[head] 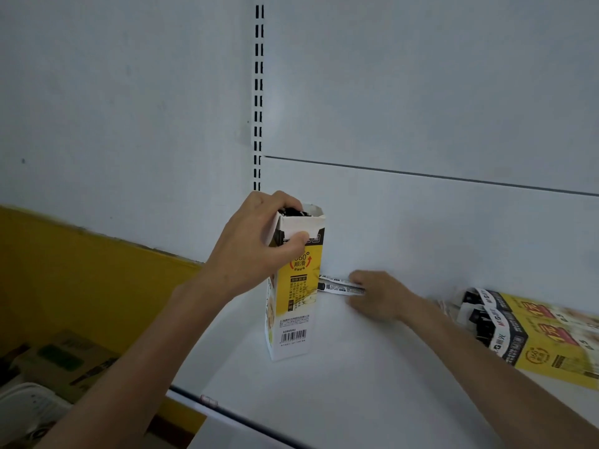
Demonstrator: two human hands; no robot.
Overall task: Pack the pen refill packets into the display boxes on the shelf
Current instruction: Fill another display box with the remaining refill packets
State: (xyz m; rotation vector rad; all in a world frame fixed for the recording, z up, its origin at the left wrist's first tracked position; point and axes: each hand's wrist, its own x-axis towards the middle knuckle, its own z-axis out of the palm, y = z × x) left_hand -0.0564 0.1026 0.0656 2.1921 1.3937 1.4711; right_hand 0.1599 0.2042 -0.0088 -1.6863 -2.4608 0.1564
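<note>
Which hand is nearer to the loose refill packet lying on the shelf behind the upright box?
Right. The right hand grips the refill packet at its right end; the left hand holds the top of the upright display box, left of the packet.

My left hand (256, 241) grips the upright box (293, 286): yellow front, white base, black band, black barcode. In my right hand (379, 296), the packet (337, 285): white, black print. At right, the lying boxes (534, 335): yellow, black, red lettering. The shelf (356, 400) is white; back panel (421, 92) white, with a column of black slots. At left, the wall (64, 270) is yellow.
</note>
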